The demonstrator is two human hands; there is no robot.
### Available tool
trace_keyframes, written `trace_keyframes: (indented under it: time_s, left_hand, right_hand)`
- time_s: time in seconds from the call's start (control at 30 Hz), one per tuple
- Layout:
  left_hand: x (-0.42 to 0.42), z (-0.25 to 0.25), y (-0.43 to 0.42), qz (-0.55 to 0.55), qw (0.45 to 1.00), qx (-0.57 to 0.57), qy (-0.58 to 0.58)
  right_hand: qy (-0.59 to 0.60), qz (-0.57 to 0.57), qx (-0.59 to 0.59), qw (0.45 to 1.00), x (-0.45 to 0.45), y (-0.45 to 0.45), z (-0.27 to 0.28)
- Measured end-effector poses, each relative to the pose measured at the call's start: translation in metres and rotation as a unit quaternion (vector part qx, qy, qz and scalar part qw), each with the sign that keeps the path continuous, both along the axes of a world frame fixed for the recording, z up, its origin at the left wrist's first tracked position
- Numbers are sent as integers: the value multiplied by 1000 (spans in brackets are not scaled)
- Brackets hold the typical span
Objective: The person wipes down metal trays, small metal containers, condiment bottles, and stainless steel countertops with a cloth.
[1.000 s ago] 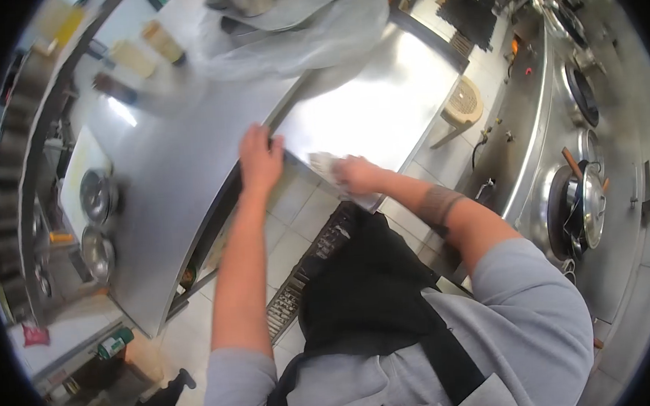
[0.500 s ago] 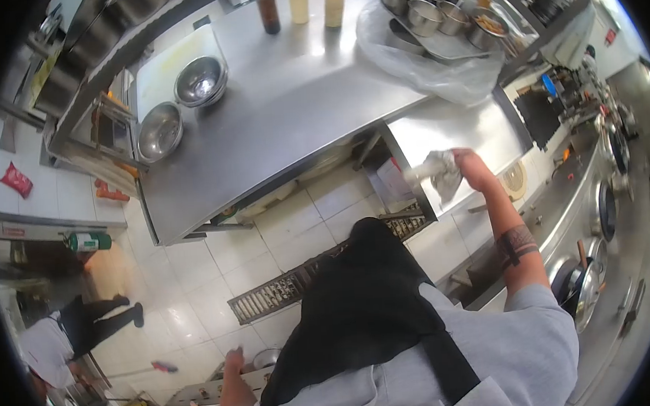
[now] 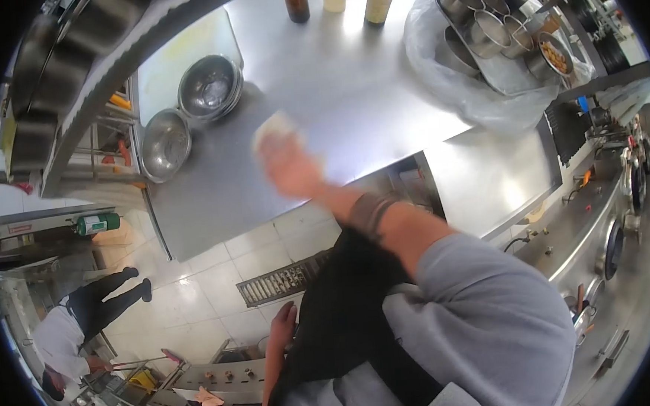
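My right hand, smeared by motion, presses a pale crumpled cloth on the steel worktable. The arm reaches across in front of my black apron. Left of the cloth stand stacked metal bowls and another metal bowl, apart from my hand. My left hand hangs low beside the apron with its fingers curled in, and no object shows in it.
Sauce bottles stand at the table's back. A tray of metal pots sits on clear plastic at the right. A white cutting board lies at the left. Another person holds a long handle on the tiled floor.
My right hand has swept the cloth leftward from the lower steel surface at right onto the main worktable. My left hand has come closer to the apron. My view has shifted.
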State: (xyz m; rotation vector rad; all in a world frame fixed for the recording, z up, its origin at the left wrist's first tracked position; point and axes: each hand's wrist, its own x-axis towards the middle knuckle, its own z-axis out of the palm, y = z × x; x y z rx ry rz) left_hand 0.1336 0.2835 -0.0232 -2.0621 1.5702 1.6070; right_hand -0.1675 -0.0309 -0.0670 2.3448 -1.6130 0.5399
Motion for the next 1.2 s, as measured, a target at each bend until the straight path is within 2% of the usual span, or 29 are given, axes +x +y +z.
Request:
trace_keyframes:
  time_s: [0.03, 0.07, 0.13, 0.2, 0.23, 0.27, 0.33, 0.37, 0.4, 0.47, 0.5, 0.57, 0.63, 0.67, 0.7, 0.73, 0.77, 0.8, 0.83, 0.93, 1.0, 1.03, 1.07, 1.13, 1.2]
  left_hand:
    - [-20, 11, -21, 23, 998, 47, 35]
    - [-25, 7, -35, 22, 998, 47, 35]
    - [-19, -6, -65, -85, 996, -3, 19]
    - [-15, 2, -88, -49, 996, -70, 7]
    - [-10, 9, -93, -2, 999, -50, 19]
    - [-7, 13, -98, 50, 998, -35, 32]
    - [21, -5, -79, 72, 997, 4, 7]
    - [39, -18, -62, 85, 995, 44, -19]
    - [69, -56, -30, 69, 997, 30, -23]
    - [65, -38, -17, -70, 992, 67, -84]
    - [66, -27, -15, -177, 980, 83, -44]
    - [61, -34, -5, -143, 982, 116, -48]
    - [53, -37, -5, -89, 986, 142, -28]
    - [46, -36, -11, -50, 990, 134, -11]
    - [21, -9, -34, 17, 991, 128, -23]
    - [-1, 20, -58, 84, 989, 119, -34]
    - [-1, 18, -67, 90, 988, 117, -34]
    - [2, 14, -73, 59, 996, 64, -21]
    - [6, 11, -79, 26, 1000, 11, -8]
    - [23, 9, -88, 89, 996, -10, 23]
    - [45, 8, -79, 120, 992, 16, 23]
    - [59, 6, -69, 135, 990, 44, 0]
    - [75, 4, -54, 154, 985, 74, -24]
    - [126, -27, 8, 182, 979, 92, 9]
    - [179, -74, 60, -40, 995, 86, -22]
  right_hand:
    - [-49, 37, 105, 993, 45, 4, -4]
    - [-85, 123, 86, 985, 55, 28, 6]
    - [-120, 208, 68, 968, 39, 34, 40]
    - [-198, 149, 329, 911, -30, 49, 66]
    - [-237, 107, 214, 941, -74, 58, 17]
    - [-198, 36, 216, 955, -134, 59, 30]
    - [-44, -113, 138, 983, -240, 49, 25]
    - [-94, -204, 136, 965, -279, 33, 26]
    - [-115, -210, 72, 968, -310, 10, 14]
    - [-197, -316, 91, 924, -304, -53, 20]
    - [-205, -298, 99, 927, -288, -85, 21]
    - [20, -244, 38, 969, -243, -138, 22]
    - [-3, -147, -12, 989, -159, -163, 8]
    - [-100, -108, 28, 989, -108, -167, -3]
    - [-136, -28, 43, 989, -58, -144, 7]
    - [-176, 6, 57, 983, -5, -125, -2]
    - [-176, 38, 100, 978, 43, -96, -10]
    - [-2, 91, 147, 985, 73, -64, 16]
    - [-39, 154, 153, 975, 84, -31, 31]
    - [-115, 282, 228, 925, 64, 20, 45]
    - [-107, 264, 243, 927, 3, 35, 34]
    - [-149, 234, 257, 926, -39, 37, 25]
    - [-107, 180, 245, 947, -75, 33, 38]
    - [-96, 79, 232, 965, -125, 16, 46]
    - [-11, -35, 163, 986, -139, -13, 36]
